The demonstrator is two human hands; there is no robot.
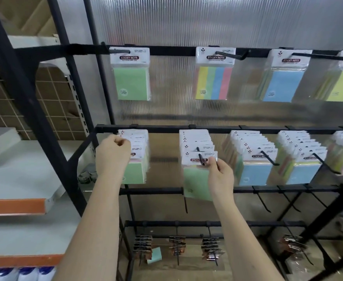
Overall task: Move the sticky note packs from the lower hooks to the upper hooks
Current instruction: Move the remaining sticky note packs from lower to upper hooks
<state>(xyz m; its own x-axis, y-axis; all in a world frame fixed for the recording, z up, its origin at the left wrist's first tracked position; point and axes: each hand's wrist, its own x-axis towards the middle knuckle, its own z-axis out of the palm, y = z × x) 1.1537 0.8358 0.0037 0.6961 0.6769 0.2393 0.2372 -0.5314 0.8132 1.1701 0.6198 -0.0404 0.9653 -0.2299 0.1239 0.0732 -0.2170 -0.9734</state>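
Green is the colour at both hands in the head view, the only view given. The left hand (113, 156) is curled at the front of the leftmost lower stack (135, 157), fingers bent over the header cards; it seems to be pinching the front pack by its card, though I cannot tell how many packs it grips. The right hand (220, 177) pinches the white header of the front green pack (197, 179) on the 2nd lower hook (200, 156), thumb and fingers narrow on the card's right corner. That pack hangs tilted, its lower edge swung toward the person — a sign, I judge, that it is being drawn along the peg toward the tip. Gripping the card rather than the pad keeps the punched hole free to slide.

Each pack is a clear sleeve with a white card printed "STICKY NOTE" above a coloured pad. On the upper rail (176, 50), 4 hooks each carry at least 1 pack: green (132, 82), striped yellow, green, blue and pink (214, 83), blue (281, 86) and yellow (342, 86). The lower rail (223, 129) holds far fuller stacks — so most of the job remains.

Below, small dark carded goods (143, 245) hang on a lower bar, and 1 green pad (154, 257) lies loose near them.
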